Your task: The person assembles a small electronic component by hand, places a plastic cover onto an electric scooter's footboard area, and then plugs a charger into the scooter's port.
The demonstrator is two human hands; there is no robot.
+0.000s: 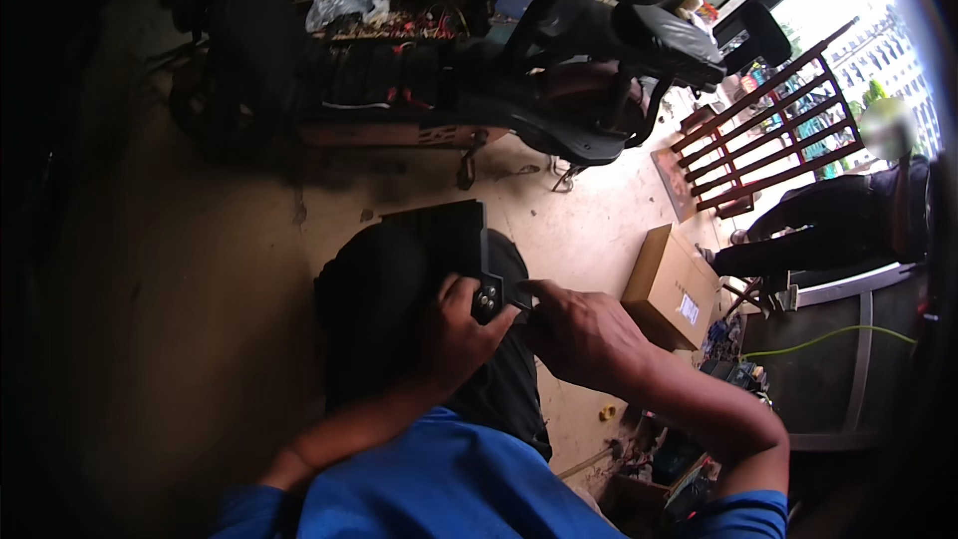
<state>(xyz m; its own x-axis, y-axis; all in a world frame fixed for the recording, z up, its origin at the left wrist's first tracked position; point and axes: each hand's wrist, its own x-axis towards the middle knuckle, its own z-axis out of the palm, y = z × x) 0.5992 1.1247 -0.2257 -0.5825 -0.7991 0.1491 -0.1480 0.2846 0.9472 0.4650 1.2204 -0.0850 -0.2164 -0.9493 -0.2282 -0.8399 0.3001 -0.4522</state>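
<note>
The black panel (454,225) lies across the far end of your lap (364,294), by the knees, and a small block (488,297) with shiny round spots sits just by its near right corner. The work looks to be partway through: both hands are busy at the block, and I see nothing set aside as done. I can't tell if the block is joined to the panel, so I can't say just what is left. Your left hand (461,337) grasps the block, fingers bent on one side and thumb reaching along the near side. Your right hand (589,334) is bent in close beside it, fingers curled, but it is too dark to tell if they pinch something. Your left arm comes up slanting from the lower left; your right elbow sticks out wide. Past your right hand, a brown box (671,297) sits on the floor, and a scooter (409,133) stands beyond your knees.
</note>
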